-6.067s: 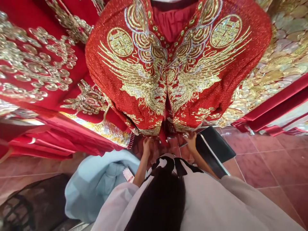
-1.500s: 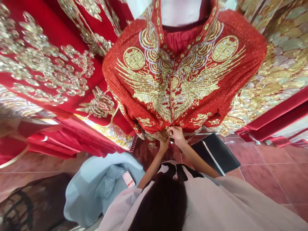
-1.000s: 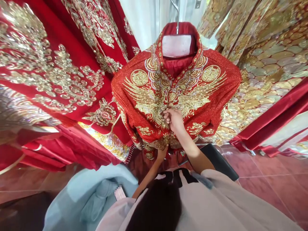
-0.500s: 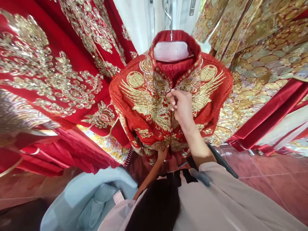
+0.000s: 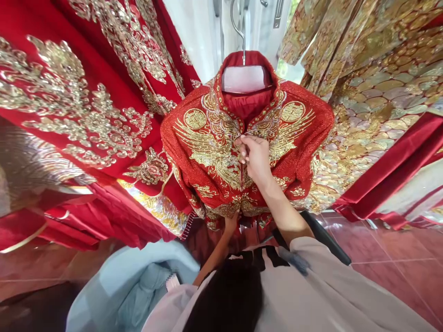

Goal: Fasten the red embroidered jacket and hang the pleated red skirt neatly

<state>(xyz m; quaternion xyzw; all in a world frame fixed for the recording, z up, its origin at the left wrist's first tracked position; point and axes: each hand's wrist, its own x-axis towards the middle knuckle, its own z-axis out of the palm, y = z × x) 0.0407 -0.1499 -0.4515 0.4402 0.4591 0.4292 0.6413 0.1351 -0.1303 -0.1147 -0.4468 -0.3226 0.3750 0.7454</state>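
Observation:
A red jacket with gold embroidery and a stand collar faces me on a hanger. My right hand pinches the front opening just below the collar, its fingers curled together; any small fastener in the pinch is hidden. Below that point the two front edges lie close together. At the bottom of the front, my left hand grips the jacket's hem, with its fingers partly hidden by the cloth.
On the left hangs a red garment with beaded gold trim. Gold scale-patterned garments hang on the right. A light blue chair stands at lower left, over a reddish tiled floor. White doors are behind the jacket.
My right hand, still pinching the front opening, has shifted slightly down and left in view. The jacket's collar also appears a little lower. My left hand keeps hold of the hem.

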